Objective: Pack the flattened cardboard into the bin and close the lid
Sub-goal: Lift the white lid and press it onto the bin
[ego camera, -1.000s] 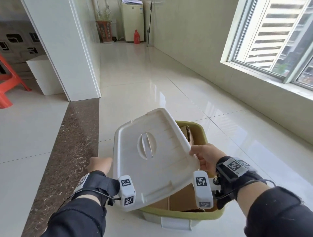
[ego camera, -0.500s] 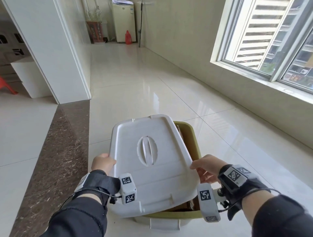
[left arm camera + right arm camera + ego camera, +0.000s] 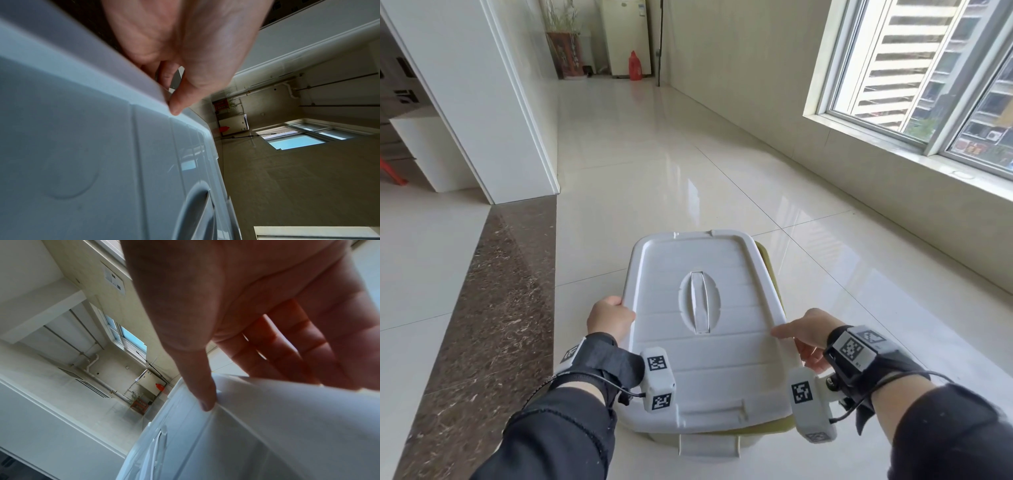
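White lid (image 3: 702, 318) over green bin (image 3: 768, 270), contents hidden; left hand (image 3: 610, 320) and right hand (image 3: 812, 334) pinch lid edges.

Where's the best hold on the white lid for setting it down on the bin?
By its two long side rims, one hand from each side. The lid is broad and flat; its raised edge lip gives the left hand and right hand a grip.

I am seeing the lid (image 3: 702, 322) showing as smooth white plastic with a soft sheen. Under the lid, the bin (image 3: 770, 270) is looking like matt olive-green plastic. Around the bin, the floor tiles (image 3: 654, 178) are gleaming glossy, and a speckled brown stone strip (image 3: 493, 291) is reading polished.
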